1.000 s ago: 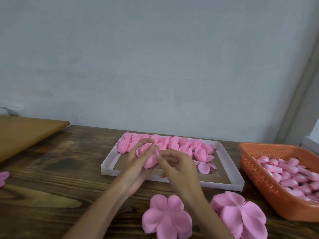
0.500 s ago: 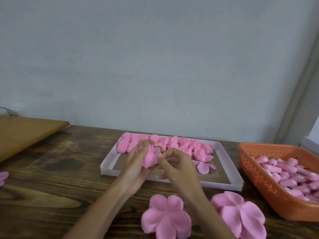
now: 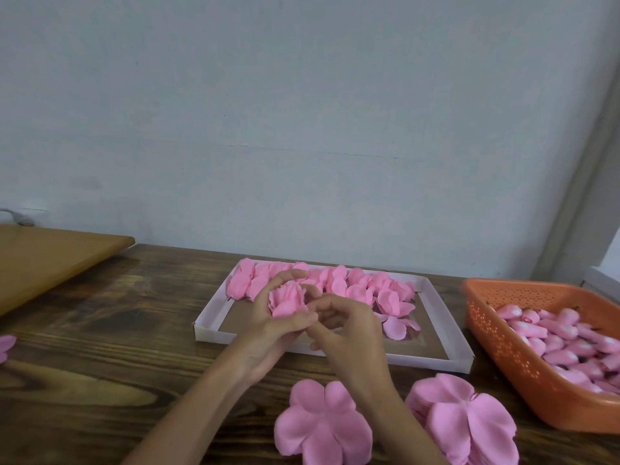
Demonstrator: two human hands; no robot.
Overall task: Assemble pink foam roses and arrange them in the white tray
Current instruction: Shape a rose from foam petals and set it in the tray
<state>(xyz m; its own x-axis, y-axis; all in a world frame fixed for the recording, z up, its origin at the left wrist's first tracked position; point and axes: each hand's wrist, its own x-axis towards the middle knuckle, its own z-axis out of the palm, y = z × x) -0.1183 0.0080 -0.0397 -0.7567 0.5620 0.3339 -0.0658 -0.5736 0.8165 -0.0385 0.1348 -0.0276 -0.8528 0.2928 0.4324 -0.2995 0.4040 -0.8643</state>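
My left hand cups a half-formed pink foam rose just above the near left edge of the white tray. My right hand presses against the rose's lower right side, fingers curled, pinching at its base. Several finished pink roses line the tray's far side. Two stacks of flat pink petal sheets lie on the table in front of me, one under my right wrist and one further right.
An orange perforated basket full of pink rose cores stands at the right. A lighter wooden board lies at the far left, and another pink petal piece shows at the left edge. A grey wall runs behind the dark wooden table.
The rose has turned in my left hand so its layered top shows, and my right fingers have slid lower to its base. Both hands stay over the tray's near edge.
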